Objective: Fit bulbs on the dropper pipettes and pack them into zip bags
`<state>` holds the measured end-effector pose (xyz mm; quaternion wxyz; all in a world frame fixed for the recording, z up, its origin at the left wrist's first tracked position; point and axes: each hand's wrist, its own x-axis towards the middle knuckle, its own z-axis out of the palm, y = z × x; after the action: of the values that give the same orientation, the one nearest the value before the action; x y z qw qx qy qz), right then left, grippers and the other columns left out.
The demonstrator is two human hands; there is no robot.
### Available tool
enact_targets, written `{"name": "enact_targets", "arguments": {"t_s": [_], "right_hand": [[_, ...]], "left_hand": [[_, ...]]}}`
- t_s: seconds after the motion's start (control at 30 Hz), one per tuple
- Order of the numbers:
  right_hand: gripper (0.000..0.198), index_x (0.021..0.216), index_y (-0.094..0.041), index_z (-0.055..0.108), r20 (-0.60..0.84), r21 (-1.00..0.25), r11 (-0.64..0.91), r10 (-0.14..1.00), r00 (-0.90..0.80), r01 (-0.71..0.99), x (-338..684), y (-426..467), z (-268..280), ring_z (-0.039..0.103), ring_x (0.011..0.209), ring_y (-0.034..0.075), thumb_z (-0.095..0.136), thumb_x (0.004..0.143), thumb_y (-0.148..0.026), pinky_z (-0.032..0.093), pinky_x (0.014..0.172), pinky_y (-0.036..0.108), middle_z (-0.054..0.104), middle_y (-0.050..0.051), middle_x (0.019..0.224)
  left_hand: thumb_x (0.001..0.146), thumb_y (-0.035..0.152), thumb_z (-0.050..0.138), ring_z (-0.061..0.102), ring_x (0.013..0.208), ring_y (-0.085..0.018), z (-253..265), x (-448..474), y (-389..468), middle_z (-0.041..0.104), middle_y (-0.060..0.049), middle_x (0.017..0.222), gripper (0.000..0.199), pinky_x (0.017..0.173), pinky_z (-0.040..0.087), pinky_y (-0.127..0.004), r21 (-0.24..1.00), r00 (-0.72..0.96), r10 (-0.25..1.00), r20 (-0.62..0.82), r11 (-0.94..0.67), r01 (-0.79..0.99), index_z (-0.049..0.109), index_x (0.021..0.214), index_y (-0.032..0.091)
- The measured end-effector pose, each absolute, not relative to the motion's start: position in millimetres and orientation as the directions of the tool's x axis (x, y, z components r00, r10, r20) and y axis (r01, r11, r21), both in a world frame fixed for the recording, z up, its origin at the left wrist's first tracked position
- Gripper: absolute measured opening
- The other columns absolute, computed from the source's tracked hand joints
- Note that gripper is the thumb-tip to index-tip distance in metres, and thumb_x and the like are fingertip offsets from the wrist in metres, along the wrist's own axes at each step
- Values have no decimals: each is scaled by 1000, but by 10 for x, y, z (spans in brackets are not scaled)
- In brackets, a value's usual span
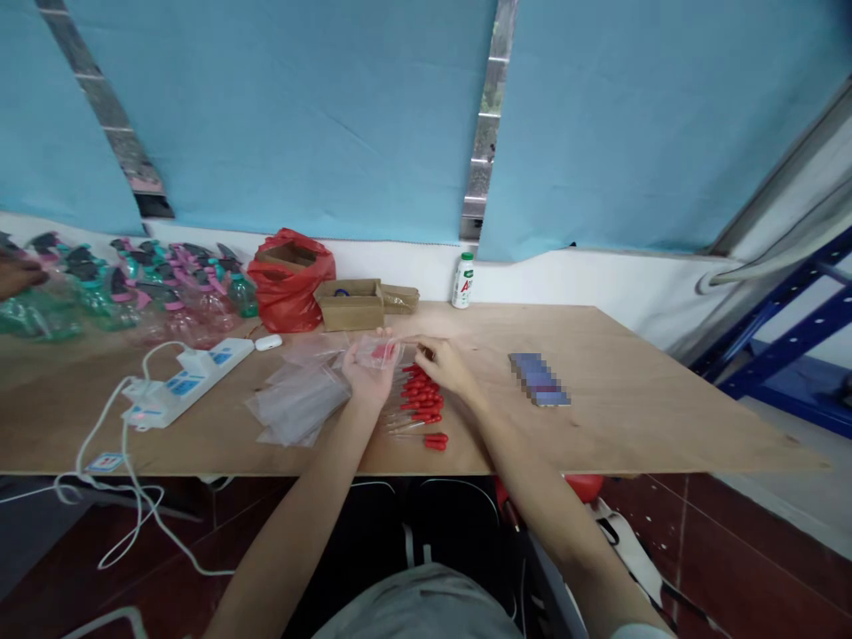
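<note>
My left hand [371, 377] is closed on a clear plastic bag [374, 352], with something red showing at the bag. Close by on the right, my right hand [445, 362] has its fingers curled together at the bag's edge; what they pinch is too small to make out. Below and between the hands lies a pile of droppers [419, 395] with red bulbs and thin clear stems. A pair of them rests apart, nearer the table's front edge. Flat clear plastic bags [296, 404] are spread in a loose heap to the left of my left hand.
A white power strip [193, 382] with cables and a white case [268, 343] lie left. Behind stand spray bottles [179, 302], a red bag [293, 288], a cardboard box [351, 306] and a white bottle [462, 282]. A phone [539, 379] lies right. Another person's hand [19, 273] is far left.
</note>
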<state>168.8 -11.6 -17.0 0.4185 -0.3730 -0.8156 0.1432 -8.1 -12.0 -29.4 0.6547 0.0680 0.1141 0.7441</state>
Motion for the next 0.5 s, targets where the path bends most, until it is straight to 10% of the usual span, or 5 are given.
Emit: {"name": "enact_targets", "arguments": {"t_s": [0.27, 0.5], "right_hand": [[32, 85, -20, 82, 358, -440, 533, 842, -404, 722, 1806, -56, -152, 62, 73, 17, 67, 102, -43, 41, 71, 28, 78, 6, 88], [9, 82, -21, 83, 345, -510, 479, 875, -340, 715, 1715, -46, -212, 66, 78, 17, 78, 89, -23, 45, 73, 27, 80, 4, 92]], "left_hand": [[97, 32, 47, 74, 114, -28, -306, -156, -66, 76, -12, 105, 21, 107, 57, -56, 192, -158, 985, -75, -141, -971, 60, 86, 20], [96, 35, 45, 74, 110, -27, -349, -152, -41, 76, -12, 104, 25, 109, 56, -54, 208, -162, 986, -43, -149, -967, 63, 88, 19]]}}
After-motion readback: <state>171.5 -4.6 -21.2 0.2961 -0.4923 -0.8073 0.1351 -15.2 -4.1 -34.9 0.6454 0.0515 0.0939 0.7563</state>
